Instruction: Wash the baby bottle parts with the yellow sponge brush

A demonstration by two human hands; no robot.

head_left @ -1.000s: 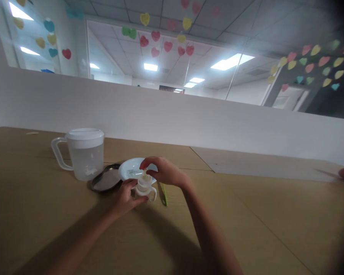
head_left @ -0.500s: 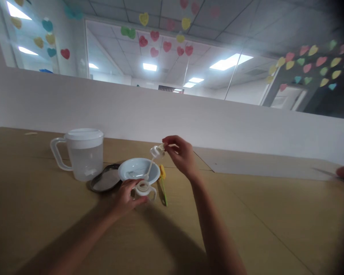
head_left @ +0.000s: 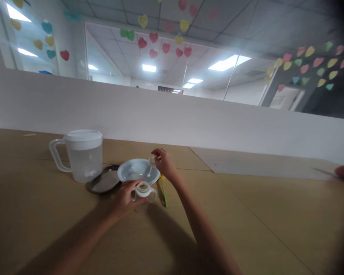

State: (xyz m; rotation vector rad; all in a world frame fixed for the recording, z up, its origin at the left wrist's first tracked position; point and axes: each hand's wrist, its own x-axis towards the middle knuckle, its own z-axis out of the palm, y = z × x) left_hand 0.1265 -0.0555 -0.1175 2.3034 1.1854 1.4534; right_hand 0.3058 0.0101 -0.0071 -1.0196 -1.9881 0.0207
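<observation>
Right hand (head_left: 165,164) lowered, lid (head_left: 152,160) over bowl (head_left: 126,171) edge, clear of bottle (head_left: 143,193)

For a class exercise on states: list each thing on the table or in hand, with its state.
Bottle: open, upright, in the left hand
Top: off, in the right hand over the bowl
Bowl: right way up, contents unclear
Jug: lid on, upright
Tray: right way up on the table
Brush: lying down, partly hidden

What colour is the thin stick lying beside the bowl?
The thin stick is yellowish green, seen in the head view.
</observation>
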